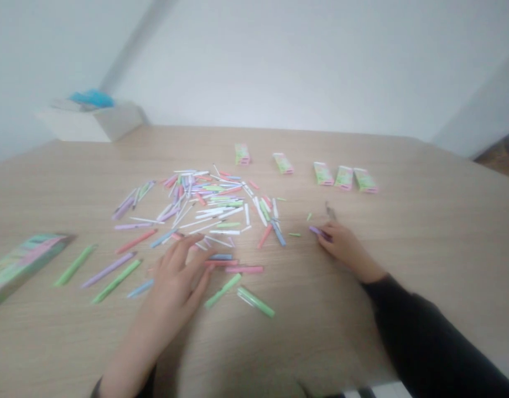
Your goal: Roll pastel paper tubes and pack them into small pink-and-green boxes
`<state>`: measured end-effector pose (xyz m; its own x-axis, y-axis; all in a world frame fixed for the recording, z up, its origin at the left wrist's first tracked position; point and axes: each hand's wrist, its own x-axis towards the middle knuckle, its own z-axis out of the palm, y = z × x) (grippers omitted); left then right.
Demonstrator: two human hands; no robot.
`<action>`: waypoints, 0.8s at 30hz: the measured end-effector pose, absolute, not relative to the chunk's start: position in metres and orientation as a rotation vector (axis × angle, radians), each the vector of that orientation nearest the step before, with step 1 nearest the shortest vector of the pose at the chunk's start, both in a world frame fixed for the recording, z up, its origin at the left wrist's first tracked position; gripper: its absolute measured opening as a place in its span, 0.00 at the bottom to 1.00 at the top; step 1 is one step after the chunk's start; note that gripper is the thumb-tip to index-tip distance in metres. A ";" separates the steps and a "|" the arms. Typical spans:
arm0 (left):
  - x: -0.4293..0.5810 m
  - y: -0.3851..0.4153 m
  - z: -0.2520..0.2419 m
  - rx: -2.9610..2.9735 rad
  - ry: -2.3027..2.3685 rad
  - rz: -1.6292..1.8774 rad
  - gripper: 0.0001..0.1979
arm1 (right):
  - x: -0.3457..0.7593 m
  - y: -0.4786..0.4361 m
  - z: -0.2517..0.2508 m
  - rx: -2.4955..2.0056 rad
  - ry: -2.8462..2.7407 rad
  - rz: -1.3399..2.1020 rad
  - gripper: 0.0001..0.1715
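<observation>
"Two bare hands over the bench [437, 237]; what does each one have?"

"The right hand [341, 246] has its grip closed on a purple pen part [315, 230], one end poking out past the fingertips; it sits to the right of the heap of coloured pens and thin white sticks [219, 212], with small green pieces [295, 235] lying between."

"And the left hand [182, 276]?"

"It reaches over the near edge of the heap, fingers spread and bent; I cannot tell whether its grip holds anything, as blur hides the fingertips; a pink pen [244, 270] lies just beside them, and a blue pen [140, 288] is by the wrist side."

"What else lies around?"

"Nearer the person, a green pen [223, 291] and a green barrel [258, 304] lie side by side; off to the left, a purple pen [108, 270] lies at a slant, then a printed box [24, 265] at the edge of view; five small cartons [323, 173] stand apart at the back, two nearly touching; a white box [76, 124] with something blue [92, 98] in it is at the far left."
</observation>
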<state>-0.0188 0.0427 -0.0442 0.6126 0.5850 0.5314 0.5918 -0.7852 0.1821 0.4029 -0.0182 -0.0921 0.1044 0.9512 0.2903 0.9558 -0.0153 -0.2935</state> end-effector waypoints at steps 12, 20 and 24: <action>0.002 0.029 -0.050 -2.939 -1.091 -0.958 0.15 | 0.383 -0.027 -0.082 -1.835 -1.843 -0.140 0.13; 0.003 0.019 -0.043 -3.136 -1.322 -1.210 0.14 | 0.304 -0.039 -0.016 -1.653 -1.688 0.324 0.11; -0.016 0.024 -0.048 -3.071 -1.466 -1.186 0.15 | 0.278 -0.039 -0.010 -1.668 -1.599 0.429 0.10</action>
<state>-0.0162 0.0243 -0.0484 0.4813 0.8036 0.3502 0.5100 -0.5817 0.6337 0.2776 -0.0394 -0.0096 0.1553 0.9522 0.2629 0.6922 0.0850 -0.7167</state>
